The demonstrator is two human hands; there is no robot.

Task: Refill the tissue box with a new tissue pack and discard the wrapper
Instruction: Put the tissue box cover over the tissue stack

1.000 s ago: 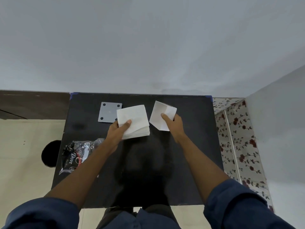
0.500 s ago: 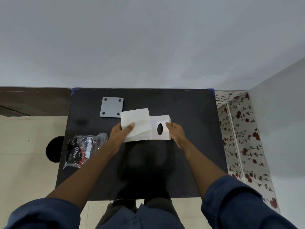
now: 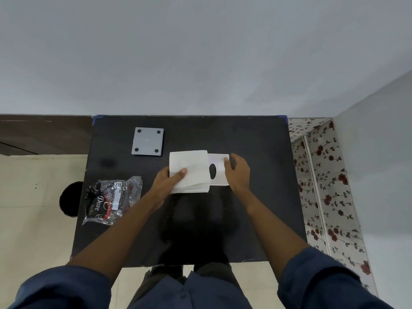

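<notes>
A white stack of tissues (image 3: 189, 170) lies in my left hand (image 3: 169, 181), thumb on top, at the middle of the black table (image 3: 256, 197). Its right edge overlaps the white tissue box (image 3: 219, 168), which lies on its side with the dark oval slot facing up toward me. My right hand (image 3: 237, 172) grips the box's right end. A crumpled black and clear plastic wrapper (image 3: 111, 199) rests on the table's left side, apart from both hands. A grey square plate with four holes (image 3: 147, 141), perhaps the box's base, lies behind the tissues.
A dark round opening (image 3: 69, 199) shows on the floor just left of the table. A floral-patterned surface (image 3: 323, 186) runs along the table's right edge. A grey wall stands behind the table.
My right hand turned the box so its oval slot faces up and brought it against the tissue stack. The stack in my left hand has slid right, further over the box.
</notes>
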